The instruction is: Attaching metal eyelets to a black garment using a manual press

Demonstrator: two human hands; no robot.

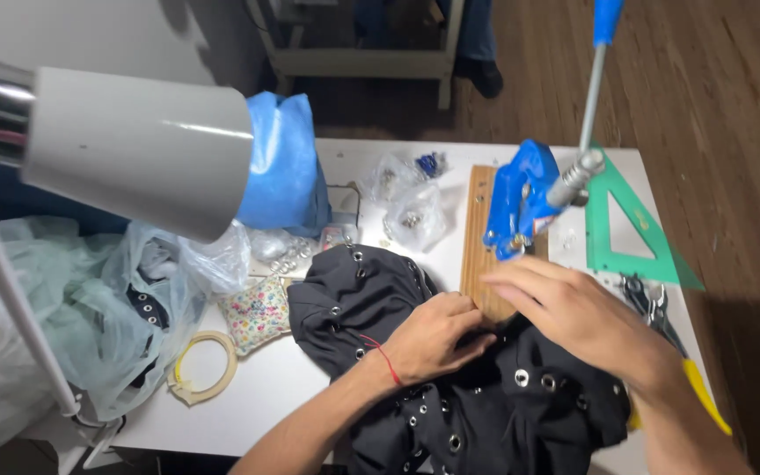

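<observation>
Fingers point(459, 310) of the left hand point(433, 339) pinch the black eyeleted garment point(485, 396). Right hand point(582, 321) fingers lie spread on it, just below the blue eyelet press point(521, 202).

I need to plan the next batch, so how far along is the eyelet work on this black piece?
Done: many metal eyelets already sit in the black garment. In hand: the left hand and right hand press the fabric by the blue hand press on its wooden board. Left: bags of loose eyelets remain, but how many holes are unfilled cannot be told.
</observation>
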